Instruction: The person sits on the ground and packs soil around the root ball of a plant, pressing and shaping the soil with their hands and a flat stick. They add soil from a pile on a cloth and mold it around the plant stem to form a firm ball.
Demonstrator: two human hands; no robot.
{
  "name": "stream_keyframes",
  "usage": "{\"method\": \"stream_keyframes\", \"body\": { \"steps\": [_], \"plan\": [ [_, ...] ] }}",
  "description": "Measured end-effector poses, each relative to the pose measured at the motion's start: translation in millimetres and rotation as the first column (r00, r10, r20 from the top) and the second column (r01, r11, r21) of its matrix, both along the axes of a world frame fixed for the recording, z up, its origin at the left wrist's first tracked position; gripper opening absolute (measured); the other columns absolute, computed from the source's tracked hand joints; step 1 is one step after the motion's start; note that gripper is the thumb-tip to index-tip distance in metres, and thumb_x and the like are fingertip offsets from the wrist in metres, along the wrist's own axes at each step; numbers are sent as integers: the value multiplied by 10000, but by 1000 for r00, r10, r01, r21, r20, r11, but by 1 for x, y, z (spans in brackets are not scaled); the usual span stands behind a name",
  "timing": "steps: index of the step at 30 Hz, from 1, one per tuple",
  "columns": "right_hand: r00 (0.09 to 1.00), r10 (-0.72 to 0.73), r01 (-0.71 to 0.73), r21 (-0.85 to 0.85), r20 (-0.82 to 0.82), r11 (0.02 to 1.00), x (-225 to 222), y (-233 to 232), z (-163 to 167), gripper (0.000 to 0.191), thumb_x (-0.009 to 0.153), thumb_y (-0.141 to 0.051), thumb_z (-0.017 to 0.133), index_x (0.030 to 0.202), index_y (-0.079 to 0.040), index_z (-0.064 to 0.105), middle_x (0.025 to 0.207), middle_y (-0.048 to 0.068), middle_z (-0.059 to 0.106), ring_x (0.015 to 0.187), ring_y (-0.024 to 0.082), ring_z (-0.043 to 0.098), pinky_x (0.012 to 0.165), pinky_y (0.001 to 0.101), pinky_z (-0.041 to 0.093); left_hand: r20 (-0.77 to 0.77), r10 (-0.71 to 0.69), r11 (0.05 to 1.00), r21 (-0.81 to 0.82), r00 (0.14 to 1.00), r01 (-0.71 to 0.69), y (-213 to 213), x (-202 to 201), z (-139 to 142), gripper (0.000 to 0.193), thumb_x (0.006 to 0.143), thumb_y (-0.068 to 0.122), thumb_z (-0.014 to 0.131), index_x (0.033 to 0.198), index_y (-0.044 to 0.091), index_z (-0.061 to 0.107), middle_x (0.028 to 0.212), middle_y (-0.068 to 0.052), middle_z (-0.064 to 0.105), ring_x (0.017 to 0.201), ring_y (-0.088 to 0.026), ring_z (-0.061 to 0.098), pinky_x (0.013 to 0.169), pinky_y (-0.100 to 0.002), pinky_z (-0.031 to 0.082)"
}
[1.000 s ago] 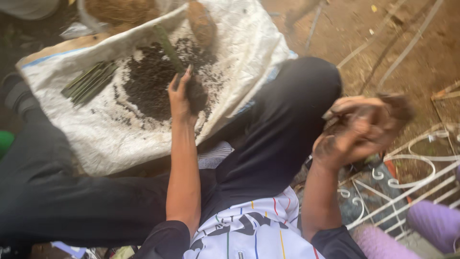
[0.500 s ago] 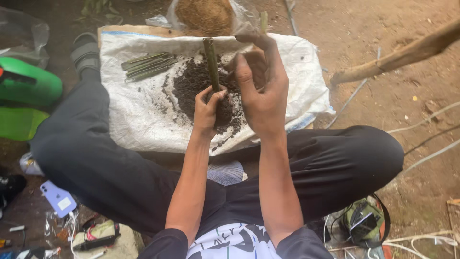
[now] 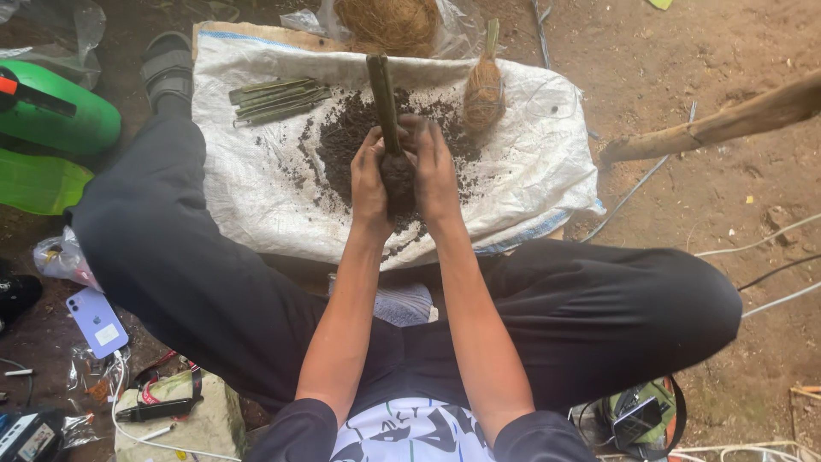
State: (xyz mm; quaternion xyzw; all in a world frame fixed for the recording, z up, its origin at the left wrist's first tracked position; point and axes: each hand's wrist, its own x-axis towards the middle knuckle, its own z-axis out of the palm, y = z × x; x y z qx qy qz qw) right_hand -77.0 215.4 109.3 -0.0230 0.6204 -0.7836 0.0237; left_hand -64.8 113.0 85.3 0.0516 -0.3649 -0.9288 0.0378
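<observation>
A green stem cutting stands upright with a dark ball of soil packed round its lower end. My left hand and my right hand are cupped on either side of that soil ball, pressing against it. Under them lies a pile of dark soil on a white woven sack. A bundle of green cuttings lies at the sack's far left. A cutting wrapped in brown coconut fibre lies at the far right of the soil.
A bag of coconut fibre sits beyond the sack. A green plastic can is at left, a purple phone and small clutter at lower left. A wooden pole lies on the dirt at right. My crossed legs frame the sack.
My right hand came in from the right side and dropped onto the soil ball. Both hands now clasp the base of the stem, and a fibre-wrapped cutting lies on the sack.
</observation>
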Motion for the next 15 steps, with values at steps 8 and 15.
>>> {"method": "stream_keyframes", "body": {
  "steps": [8, 15],
  "plan": [
    [989, 108, -99, -90, 105, 991, 11, -16, 5, 381, 1073, -342, 525, 1299, -51, 622, 1097, 72, 695, 1011, 120, 641, 889, 263, 525, -127, 50, 993, -100, 991, -63, -13, 3, -9, 300, 1084, 196, 540, 1313, 10, 594, 1000, -11, 655, 841, -47, 597, 712, -205, 510],
    [969, 224, -207, -150, 107, 967, 16, -23, 6, 451, 1037, -353, 589, 1383, -65, 557, 1124, 20, 631, 1041, 100, 598, 893, 267, 520, -182, 49, 975, -206, 982, -86, -32, 11, -9, 338, 1077, 303, 585, 1271, 29, 628, 1089, 8, 671, 1000, -59, 642, 898, -234, 527]
  ]
}}
